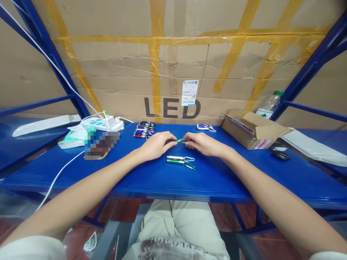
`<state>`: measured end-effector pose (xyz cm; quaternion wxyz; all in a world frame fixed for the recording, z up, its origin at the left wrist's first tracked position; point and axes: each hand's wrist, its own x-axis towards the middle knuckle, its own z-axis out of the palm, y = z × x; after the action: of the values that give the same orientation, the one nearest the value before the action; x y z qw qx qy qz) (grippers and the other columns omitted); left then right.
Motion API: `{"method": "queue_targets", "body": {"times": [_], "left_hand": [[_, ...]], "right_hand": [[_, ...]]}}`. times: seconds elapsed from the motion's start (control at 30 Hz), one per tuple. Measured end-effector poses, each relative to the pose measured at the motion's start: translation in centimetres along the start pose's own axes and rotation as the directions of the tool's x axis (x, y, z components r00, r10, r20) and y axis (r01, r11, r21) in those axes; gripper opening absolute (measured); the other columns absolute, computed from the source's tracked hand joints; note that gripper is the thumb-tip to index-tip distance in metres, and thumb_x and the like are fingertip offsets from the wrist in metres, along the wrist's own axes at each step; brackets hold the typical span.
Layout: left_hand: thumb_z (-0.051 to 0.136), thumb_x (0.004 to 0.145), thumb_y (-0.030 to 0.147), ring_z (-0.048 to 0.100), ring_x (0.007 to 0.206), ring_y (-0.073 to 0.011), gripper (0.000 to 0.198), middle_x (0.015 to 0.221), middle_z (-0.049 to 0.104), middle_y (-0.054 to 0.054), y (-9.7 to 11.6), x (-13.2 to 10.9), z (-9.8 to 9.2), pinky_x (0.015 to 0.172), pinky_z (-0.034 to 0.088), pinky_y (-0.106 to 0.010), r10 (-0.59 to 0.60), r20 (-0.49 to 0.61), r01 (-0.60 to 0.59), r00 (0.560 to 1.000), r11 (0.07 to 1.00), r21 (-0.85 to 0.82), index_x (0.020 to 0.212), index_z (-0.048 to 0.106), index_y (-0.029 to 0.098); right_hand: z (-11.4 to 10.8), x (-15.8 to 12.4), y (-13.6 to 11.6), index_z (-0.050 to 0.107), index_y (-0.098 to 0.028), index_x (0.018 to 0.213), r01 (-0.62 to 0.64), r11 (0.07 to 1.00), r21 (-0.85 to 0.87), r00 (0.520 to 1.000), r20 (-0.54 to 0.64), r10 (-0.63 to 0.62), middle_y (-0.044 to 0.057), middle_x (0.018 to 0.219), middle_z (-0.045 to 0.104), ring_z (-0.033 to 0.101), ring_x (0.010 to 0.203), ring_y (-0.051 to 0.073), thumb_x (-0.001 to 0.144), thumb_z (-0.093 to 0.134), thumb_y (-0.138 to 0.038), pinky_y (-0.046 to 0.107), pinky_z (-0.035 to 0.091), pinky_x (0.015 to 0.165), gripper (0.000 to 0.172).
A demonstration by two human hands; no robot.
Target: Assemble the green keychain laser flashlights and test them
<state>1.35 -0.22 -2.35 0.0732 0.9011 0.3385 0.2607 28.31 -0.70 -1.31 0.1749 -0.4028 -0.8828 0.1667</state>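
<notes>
Keychain torch point(180, 140) seemingly between both hands' fingers point(170, 142)

The person is wearing short white sleeves point(29, 249), showing at the lower corners, leaving both forearms bare. The hands point(155, 144) are wearing no gloves, rings or watch. Pale beige trousers point(184, 220) are covering the lap, and a light shirt point(173, 249) is carrying dark printed lettering.
</notes>
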Motion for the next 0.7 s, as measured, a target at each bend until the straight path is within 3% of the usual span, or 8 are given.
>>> {"method": "queue_targets", "body": {"times": [0.2,0.5,0.7], "left_hand": [[0.063,0.110,0.035,0.073,0.102,-0.0248,0.024,0.114,0.078,-0.008,0.08,-0.03,-0.05,0.090,0.053,-0.038,0.013,0.010,-0.013,1.000,1.000,-0.008,0.121,0.078,0.019],[0.062,0.110,0.038,0.072,0.099,-0.0233,0.025,0.112,0.077,-0.007,0.20,-0.08,-0.20,0.090,0.054,-0.037,0.054,-0.018,-0.055,0.998,0.996,-0.064,0.123,0.077,0.022],[0.062,0.111,0.040,0.070,0.095,-0.0213,0.026,0.109,0.075,-0.007,0.40,-0.09,-0.47,0.088,0.053,-0.035,0.094,-0.087,-0.100,0.992,0.992,-0.072,0.122,0.077,0.022]], "right_hand": [[-0.06,-0.03,-0.35,0.069,-0.021,0.108,-0.020,0.997,0.080,0.998,-0.065,0.025,0.007,0.098,0.085,0.077,0.084,0.022,0.102,0.061,-0.026,0.032,0.057,0.078,0.011],[-0.08,0.02,-0.38,0.076,-0.020,0.114,0.037,0.981,0.191,0.989,-0.151,-0.008,0.007,0.101,0.086,0.080,0.090,0.025,0.097,0.067,-0.034,0.037,0.061,0.085,0.024],[0.17,0.09,-0.54,0.076,-0.022,0.112,0.044,0.922,0.384,0.983,-0.179,0.027,0.006,0.101,0.086,0.082,0.095,0.027,0.093,0.072,-0.040,0.040,0.063,0.090,0.026]]}}
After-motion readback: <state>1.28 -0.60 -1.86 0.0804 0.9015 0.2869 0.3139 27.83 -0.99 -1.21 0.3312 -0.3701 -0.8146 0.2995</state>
